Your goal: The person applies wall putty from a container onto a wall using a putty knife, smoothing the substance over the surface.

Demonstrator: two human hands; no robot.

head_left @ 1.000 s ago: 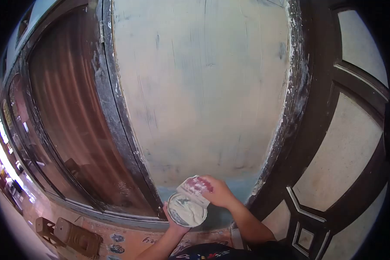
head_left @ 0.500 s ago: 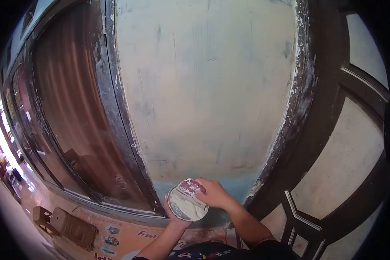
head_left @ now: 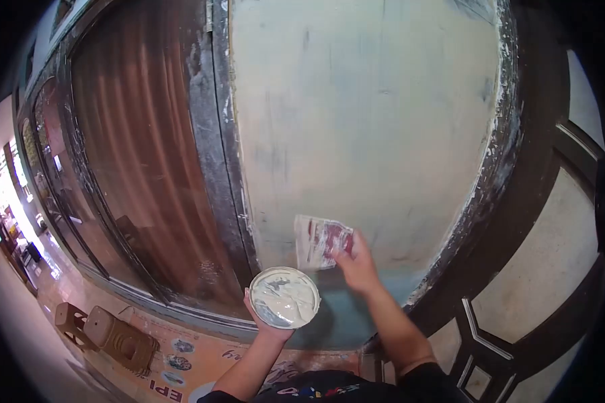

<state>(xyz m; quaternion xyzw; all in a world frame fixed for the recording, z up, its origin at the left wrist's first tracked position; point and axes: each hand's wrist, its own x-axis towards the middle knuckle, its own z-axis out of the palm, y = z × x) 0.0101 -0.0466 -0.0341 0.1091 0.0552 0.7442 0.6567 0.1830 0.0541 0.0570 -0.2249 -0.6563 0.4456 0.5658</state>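
Note:
My left hand [head_left: 267, 325] is wrapped round the underside and side of a round tub [head_left: 253, 305], its open top facing me. Pale creamy putty [head_left: 292, 299] lies smeared inside, with greyish patches of the bottom showing through. In my right hand [head_left: 359, 270] is a flat putty spreader [head_left: 321, 243], dark red and coated with whitish putty. Its wide edge points left, close over the lower part of the pale, streaked panel [head_left: 370, 148]. The spreader is above and to the right of the tub, apart from it.
Worn dark frames [head_left: 212, 114] edge the panel, spotted with white. At left is a glazed window with a brown curtain [head_left: 134, 134]. A dark door [head_left: 538, 235] with pale inset panels stands at right. Brown plastic stools [head_left: 121, 339] sit lower left beside a printed orange sheet [head_left: 202, 366].
My right hand has lifted the spreader out of the tub and moved it up and right to the panel. The tub stays in my left hand. The view has shifted slightly left.

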